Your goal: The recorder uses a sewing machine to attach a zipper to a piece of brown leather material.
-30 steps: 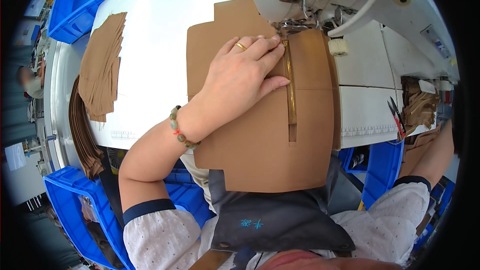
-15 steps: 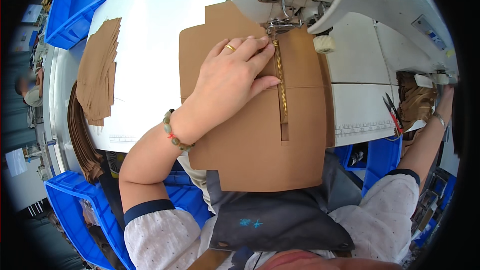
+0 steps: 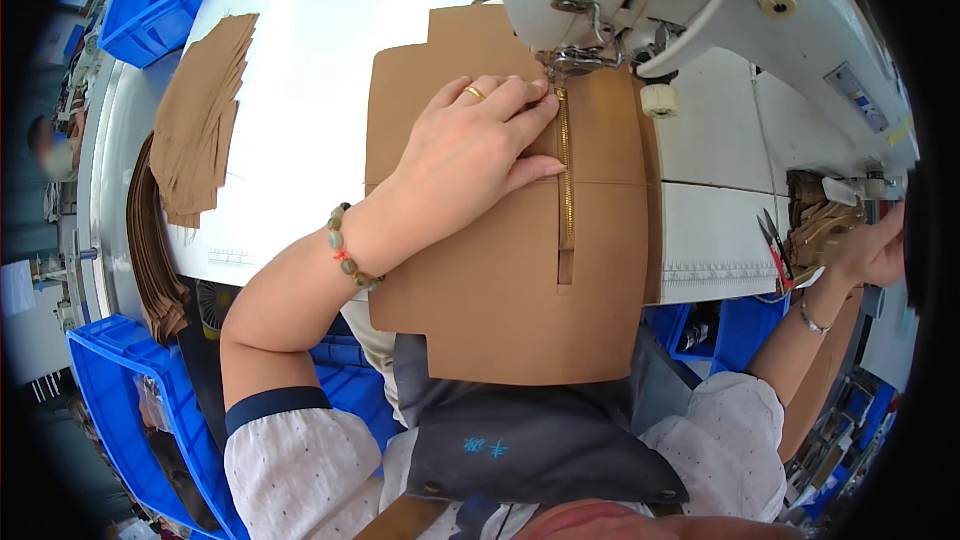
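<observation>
A brown panel (image 3: 500, 280) lies under the sewing machine's presser foot (image 3: 575, 62), its near end over my lap. A gold-toothed zipper (image 3: 568, 170) runs lengthwise in a narrow slot in it. My left hand (image 3: 485, 140) rests flat on the panel, left of the zipper. Its fingertips press close to the foot and the thumb is spread beside the slot. At the far right, my right hand (image 3: 878, 248) has its fingers curled by the end of the machine; what they hold, if anything, is hidden. A brown shape (image 3: 822, 375) shows beyond that forearm.
Stacked brown pieces (image 3: 205, 120) lie on the white table's left, with more (image 3: 158, 240) hanging over its edge. Red-and-black snips (image 3: 775, 248) lie near brown pieces (image 3: 825, 225) at the right. Blue bins (image 3: 165, 0) stand around the table.
My right hand has come back from the machine's far right end toward me, its fingers now showing. My left hand stays on the panel. The whole view has shifted slightly.
</observation>
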Demonstrator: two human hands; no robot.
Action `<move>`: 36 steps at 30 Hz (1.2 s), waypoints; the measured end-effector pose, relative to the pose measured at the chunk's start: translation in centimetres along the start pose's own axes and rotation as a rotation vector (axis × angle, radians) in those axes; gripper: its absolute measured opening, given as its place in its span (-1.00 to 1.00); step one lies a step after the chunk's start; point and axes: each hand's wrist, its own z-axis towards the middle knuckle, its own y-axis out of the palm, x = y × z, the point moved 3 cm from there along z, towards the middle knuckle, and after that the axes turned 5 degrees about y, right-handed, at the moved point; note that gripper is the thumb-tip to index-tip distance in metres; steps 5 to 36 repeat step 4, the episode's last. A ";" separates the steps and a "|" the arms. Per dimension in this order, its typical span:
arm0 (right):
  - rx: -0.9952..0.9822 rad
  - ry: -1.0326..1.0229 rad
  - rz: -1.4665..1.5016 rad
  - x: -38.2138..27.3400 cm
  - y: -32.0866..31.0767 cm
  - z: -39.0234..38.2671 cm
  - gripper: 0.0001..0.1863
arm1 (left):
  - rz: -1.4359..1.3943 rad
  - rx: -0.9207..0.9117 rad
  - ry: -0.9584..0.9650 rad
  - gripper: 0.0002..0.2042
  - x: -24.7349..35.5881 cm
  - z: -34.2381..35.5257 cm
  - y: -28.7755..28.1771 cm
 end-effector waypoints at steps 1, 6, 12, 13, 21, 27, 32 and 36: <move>-0.057 0.018 0.157 -1.0 0.3 -0.6 -0.73 | -0.013 0.003 0.001 -0.49 0.0 0.1 0.0; -0.314 -0.052 0.323 -4.3 1.1 -2.8 -0.64 | -0.039 -0.044 -0.025 -0.50 0.1 0.3 0.2; -0.314 -0.052 0.323 -4.3 1.1 -2.8 -0.64 | -0.039 -0.044 -0.025 -0.50 0.1 0.3 0.2; -0.314 -0.052 0.323 -4.3 1.1 -2.8 -0.64 | -0.039 -0.044 -0.025 -0.50 0.1 0.3 0.2; -0.314 -0.052 0.323 -4.3 1.1 -2.8 -0.64 | -0.039 -0.044 -0.025 -0.50 0.1 0.3 0.2; -0.314 -0.052 0.323 -4.3 1.1 -2.8 -0.64 | -0.039 -0.044 -0.025 -0.50 0.1 0.3 0.2; -0.314 -0.052 0.323 -4.3 1.1 -2.8 -0.64 | -0.039 -0.044 -0.025 -0.50 0.1 0.3 0.2; -0.314 -0.052 0.323 -4.3 1.1 -2.8 -0.64 | -0.039 -0.044 -0.025 -0.50 0.1 0.3 0.2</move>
